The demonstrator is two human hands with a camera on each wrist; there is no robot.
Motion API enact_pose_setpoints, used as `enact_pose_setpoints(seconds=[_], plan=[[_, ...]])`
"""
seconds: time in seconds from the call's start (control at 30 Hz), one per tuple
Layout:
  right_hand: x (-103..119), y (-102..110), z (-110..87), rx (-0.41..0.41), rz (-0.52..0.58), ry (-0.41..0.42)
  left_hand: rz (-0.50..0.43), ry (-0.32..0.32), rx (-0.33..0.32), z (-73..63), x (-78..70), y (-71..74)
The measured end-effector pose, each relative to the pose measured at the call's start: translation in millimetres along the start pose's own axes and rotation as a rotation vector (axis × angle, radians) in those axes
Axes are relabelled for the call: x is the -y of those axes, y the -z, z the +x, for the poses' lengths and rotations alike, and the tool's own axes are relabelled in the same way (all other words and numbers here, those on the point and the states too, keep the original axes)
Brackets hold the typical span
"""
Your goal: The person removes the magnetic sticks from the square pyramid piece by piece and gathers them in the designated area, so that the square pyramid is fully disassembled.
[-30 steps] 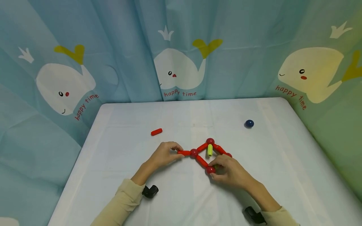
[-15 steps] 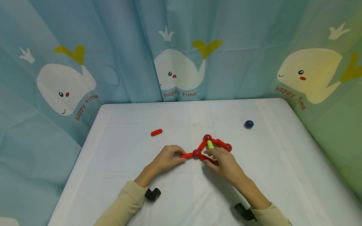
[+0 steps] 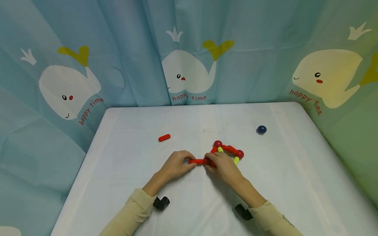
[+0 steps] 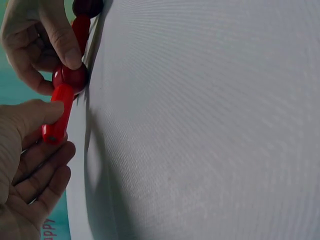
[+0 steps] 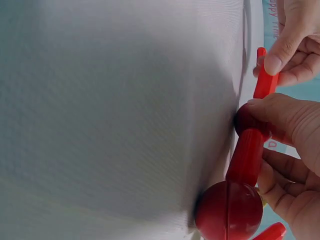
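My left hand (image 3: 177,165) pinches a short red rod (image 4: 59,115) between thumb and fingers at its free end. The rod's other end meets a red ball (image 4: 71,77). Thumb and fingertips of my right hand (image 3: 225,169) grip that ball, seen close up in the right wrist view. From it another red rod (image 5: 245,157) runs to a larger-looking red ball (image 5: 227,212). The built frame continues in the head view with a far red ball (image 3: 218,144), a right-hand red ball (image 3: 240,154) and yellow-green rods (image 3: 236,160). My right hand covers the near part of the frame.
A loose red rod (image 3: 164,137) lies on the white table (image 3: 133,131) beyond my left hand. At the back right sits a dark blue ball (image 3: 261,129). Curtains with whale prints (image 3: 189,73) stand along the table's edges.
My right hand has moved left from the near ball to the ball joining the left rod. My left hand, still pinching its rod, has shifted slightly right. The frame has turned a little.
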State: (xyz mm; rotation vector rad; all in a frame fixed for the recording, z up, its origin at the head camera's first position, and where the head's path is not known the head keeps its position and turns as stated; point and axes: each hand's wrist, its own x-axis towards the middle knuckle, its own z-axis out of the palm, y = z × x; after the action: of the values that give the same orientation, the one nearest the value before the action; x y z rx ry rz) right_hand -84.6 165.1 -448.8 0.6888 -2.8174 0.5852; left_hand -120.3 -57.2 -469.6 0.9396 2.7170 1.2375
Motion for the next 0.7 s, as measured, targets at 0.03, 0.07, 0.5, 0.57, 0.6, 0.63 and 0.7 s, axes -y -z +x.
enact_pose_setpoints(seconds=[0.03, 0.07, 0.5, 0.57, 0.6, 0.63, 0.7], plan=[[-0.3, -0.7, 0.0, -0.001, 0.001, 0.004, 0.008, -0.001, -0.011, 0.0, -0.4, -0.3], [-0.4, -1.1, 0.0, -0.002, 0.002, 0.008, 0.006, -0.001, -0.020, 0.1, -0.9, -0.5], [1.1, -1.8, -2.2, 0.024, 0.015, -0.009, -0.019, 0.017, -0.090, 3.5, 4.1, 0.3], [1.2, -1.8, -2.5, 0.028, 0.012, -0.016, -0.018, -0.003, -0.087, 3.9, 5.0, 0.9], [1.3, -1.8, -2.6, 0.027, 0.009, -0.017, -0.016, -0.011, -0.089, 4.3, 5.3, 1.4], [1.2, -1.8, -2.7, 0.026, 0.008, -0.019, -0.008, -0.018, -0.095, 4.3, 5.6, 2.0], [1.3, -1.7, -2.4, 0.025, 0.007, -0.019, -0.001, -0.004, -0.106, 4.4, 6.7, 3.7]])
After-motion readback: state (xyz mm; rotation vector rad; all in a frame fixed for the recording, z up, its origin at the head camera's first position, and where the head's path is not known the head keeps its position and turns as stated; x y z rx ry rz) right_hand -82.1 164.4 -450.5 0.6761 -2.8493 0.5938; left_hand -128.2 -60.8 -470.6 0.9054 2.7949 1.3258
